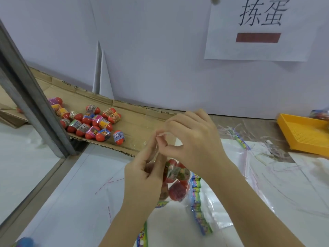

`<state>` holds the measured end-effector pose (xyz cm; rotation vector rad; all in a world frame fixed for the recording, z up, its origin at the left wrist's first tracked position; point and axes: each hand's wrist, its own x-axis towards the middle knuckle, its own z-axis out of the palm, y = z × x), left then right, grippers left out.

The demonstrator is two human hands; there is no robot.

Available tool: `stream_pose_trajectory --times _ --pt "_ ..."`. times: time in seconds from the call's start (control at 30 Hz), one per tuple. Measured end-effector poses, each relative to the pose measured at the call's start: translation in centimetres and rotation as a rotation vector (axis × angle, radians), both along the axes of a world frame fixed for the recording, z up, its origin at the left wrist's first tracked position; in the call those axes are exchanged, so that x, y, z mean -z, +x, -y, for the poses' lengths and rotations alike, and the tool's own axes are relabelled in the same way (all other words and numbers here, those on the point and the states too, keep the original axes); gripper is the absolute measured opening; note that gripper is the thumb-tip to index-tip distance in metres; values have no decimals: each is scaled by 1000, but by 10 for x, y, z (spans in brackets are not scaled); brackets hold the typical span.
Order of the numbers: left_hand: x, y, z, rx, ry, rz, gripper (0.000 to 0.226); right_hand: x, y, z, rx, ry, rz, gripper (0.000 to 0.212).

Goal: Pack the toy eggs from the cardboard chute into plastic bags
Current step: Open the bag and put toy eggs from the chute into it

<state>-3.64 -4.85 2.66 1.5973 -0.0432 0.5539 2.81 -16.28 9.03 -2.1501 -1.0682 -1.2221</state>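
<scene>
While the left hand (144, 177) curls round the neck of a clear plastic bag (185, 186), the right hand (193, 139) pinches its top edge between thumb and forefinger. Several red bagged eggs (176, 190) sit in its bottom, below the hands, over the white table (85, 177). Farther back, loose eggs (92, 123) lie clustered on the cardboard chute (140, 122), beside a grey metal post (32, 97). A yellow tray (302, 135) sits far right, below a paper sign (258, 29).
</scene>
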Motion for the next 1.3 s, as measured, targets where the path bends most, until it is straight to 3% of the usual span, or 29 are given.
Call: stream_pose_trajectory --times 0.3,0.43,0.57,0.77,1.03,1.3 --pt "0 0 1 -46 147 18 37 1 1 0 107 13 76 15" --pt "-2 1 -2 -61 133 16 42 1 7 6 167 52 17 11" --pt "-3 1 -1 -76 9 8 40 -6 26 36 226 310 -252 2" --pt "-2 9 -9 -148 -62 -28 40 4 50 85 86 418 -646 31" --pt "-2 13 -12 -161 -72 -77 42 16 61 102 133 195 -917 20" --pt "1 13 -13 -161 -79 -110 43 46 74 115 449 140 -979 9"
